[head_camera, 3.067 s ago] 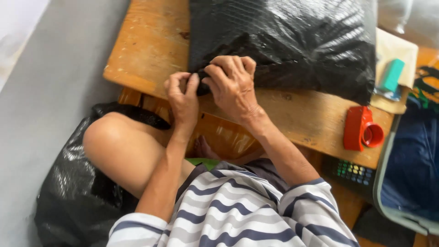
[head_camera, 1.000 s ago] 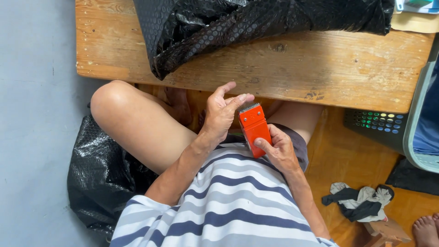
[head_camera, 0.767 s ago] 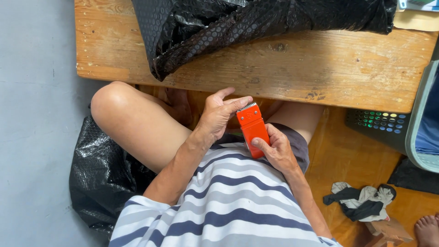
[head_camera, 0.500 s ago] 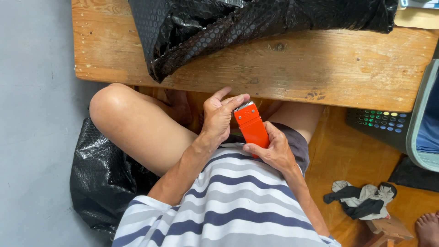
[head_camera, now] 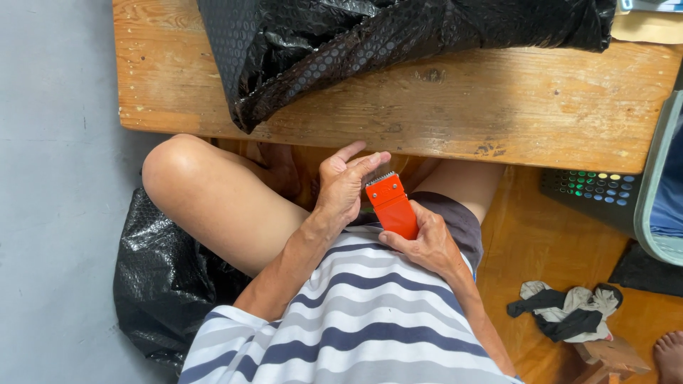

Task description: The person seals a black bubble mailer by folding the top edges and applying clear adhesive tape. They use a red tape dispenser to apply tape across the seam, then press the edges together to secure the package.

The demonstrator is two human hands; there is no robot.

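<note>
Right hand (head_camera: pixel 427 245) closed around lower body of orange tape cutter (head_camera: pixel 391 206), toothed end pointing to 12 o'clock, held over lap. Left hand (head_camera: pixel 345 186) open, fingers extended, touching cutter's 9 o'clock side. Black bubble-wrap bag (head_camera: pixel 370 43) lies on wooden table (head_camera: pixel 498 107) at 12 o'clock.
</note>
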